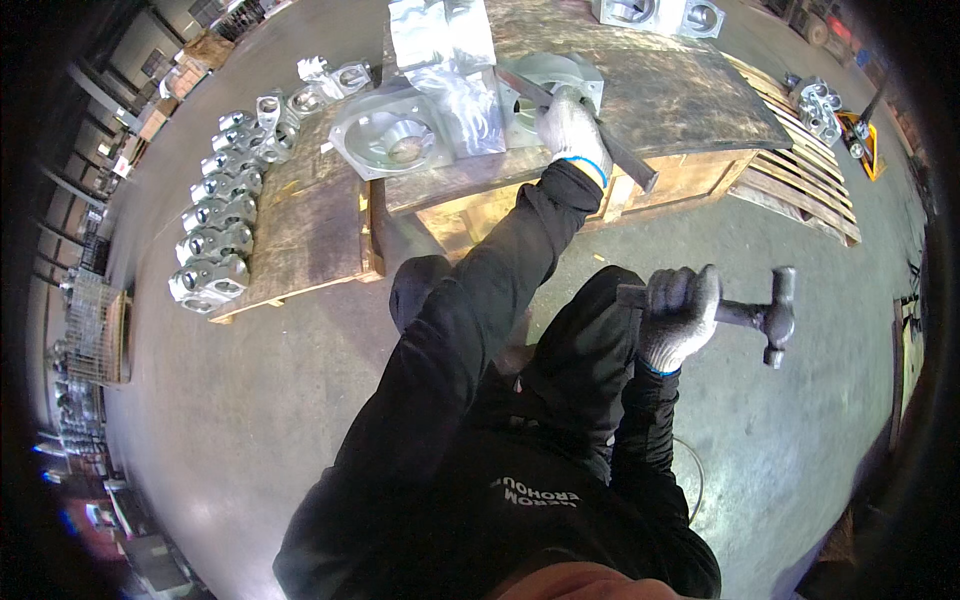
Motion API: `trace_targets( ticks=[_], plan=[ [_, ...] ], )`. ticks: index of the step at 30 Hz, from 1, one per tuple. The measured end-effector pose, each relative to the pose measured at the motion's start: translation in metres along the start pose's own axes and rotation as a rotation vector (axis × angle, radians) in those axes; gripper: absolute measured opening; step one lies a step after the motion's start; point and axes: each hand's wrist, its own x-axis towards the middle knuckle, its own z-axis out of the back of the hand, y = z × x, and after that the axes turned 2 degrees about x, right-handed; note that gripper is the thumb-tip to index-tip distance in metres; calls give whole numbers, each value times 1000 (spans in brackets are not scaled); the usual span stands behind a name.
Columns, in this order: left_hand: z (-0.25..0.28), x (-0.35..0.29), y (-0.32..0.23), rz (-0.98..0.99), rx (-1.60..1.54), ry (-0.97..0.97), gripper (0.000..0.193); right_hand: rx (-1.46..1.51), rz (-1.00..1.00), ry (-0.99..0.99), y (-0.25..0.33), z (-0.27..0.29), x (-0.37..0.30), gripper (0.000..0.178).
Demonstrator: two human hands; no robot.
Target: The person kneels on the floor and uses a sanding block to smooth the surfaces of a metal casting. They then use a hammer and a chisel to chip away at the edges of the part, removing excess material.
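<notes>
My left hand (pixel 574 128), in a white knit glove, is closed around a long flat dark metal bar (pixel 632 164). The bar slants across the right flange of a large silvery metal casting (pixel 472 105) on the wooden bench top; whether its far end touches the casting is hard to tell. Round openings show in the casting's left flange (pixel 375 118) and its right one. Lower and to the right, my right hand (pixel 682 312), gloved too, grips a hammer (pixel 779 315) by its handle. The hammer is off the casting, its head pointing right.
On the left, a wooden pallet (pixel 310 215) carries a row of smaller castings (pixel 222 212). More castings (pixel 655 14) lie at the bench's far edge. A slatted pallet (pixel 800 165) adjoins the bench (pixel 690 90) on the right, near a yellow pallet jack (pixel 862 150). A wire cage (pixel 98 330) stands far left.
</notes>
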Motion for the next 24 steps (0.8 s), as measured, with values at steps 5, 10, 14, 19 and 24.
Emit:
trace_targets(
  ticks=[5,10,14,19,24],
  plan=[
    [-4,5,2,26,-4,33,18,-182,-29,76,34,-1,0,38],
    [4,11,11,-54,-42,46,18,108,261,211,31,-27,-1,46],
    [15,33,7,-247,399,300,10,-461,-537,-28,-40,-25,-6,30],
    [7,33,3,68,-62,83,8,-271,-145,-25,-4,0,-3,38],
    [11,-7,1,-84,75,48,13,47,1,-110,35,1,11,43]
  ],
)
